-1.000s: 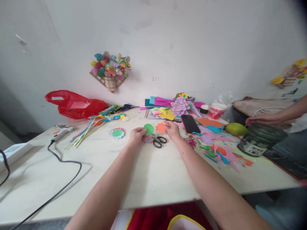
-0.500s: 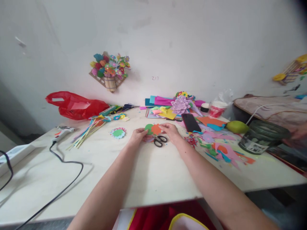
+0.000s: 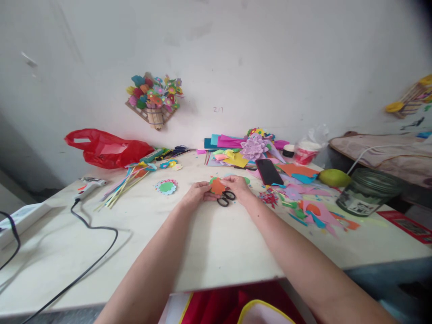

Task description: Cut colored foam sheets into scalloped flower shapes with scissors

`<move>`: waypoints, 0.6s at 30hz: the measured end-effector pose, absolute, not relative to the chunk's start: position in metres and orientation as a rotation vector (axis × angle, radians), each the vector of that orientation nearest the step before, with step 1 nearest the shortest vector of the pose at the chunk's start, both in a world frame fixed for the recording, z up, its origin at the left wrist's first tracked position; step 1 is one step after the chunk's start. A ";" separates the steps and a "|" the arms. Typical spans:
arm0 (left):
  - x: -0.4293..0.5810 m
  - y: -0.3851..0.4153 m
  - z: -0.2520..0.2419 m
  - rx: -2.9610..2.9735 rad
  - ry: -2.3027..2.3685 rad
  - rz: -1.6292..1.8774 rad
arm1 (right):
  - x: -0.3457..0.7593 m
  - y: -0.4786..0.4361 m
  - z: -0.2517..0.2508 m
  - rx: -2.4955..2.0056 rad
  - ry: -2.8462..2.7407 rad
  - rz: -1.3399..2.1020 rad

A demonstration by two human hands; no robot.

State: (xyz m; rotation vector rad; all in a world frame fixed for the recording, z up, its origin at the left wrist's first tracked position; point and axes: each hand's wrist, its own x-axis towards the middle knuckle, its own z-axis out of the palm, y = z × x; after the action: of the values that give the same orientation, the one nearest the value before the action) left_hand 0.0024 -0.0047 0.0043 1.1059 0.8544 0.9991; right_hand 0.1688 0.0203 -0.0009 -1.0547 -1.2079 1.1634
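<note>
An orange flower cutout is held between my two hands above the table. Some green cutout shows along its upper left edge, overlapped by the orange one. My left hand pinches the pieces from the left, fingers closed. My right hand is closed on the orange flower's upper right edge. Just below the hands lie scissors, black handles toward me, their blades hidden. Part of another green piece shows behind my right hand.
A layered flower, paper strips and sticks, and a corded glue gun lie left. Rightward are a phone, colourful scraps, a green fruit and a glass jar. A red plastic bag lies at the back.
The orange flower has moved left over the green piece, and my hands have come closer together. At the right, another person's hand by the jar has gone, and a red printed card now shows.
</note>
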 end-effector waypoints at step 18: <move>0.003 -0.003 0.003 1.194 0.959 0.943 | 0.165 0.023 -0.007 -1.018 -1.227 1.079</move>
State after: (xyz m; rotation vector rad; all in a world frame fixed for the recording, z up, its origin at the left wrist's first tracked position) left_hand 0.0031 -0.0031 0.0032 1.1943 0.9587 0.9430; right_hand 0.1647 0.0234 -0.0072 -1.0184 -1.2272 1.0787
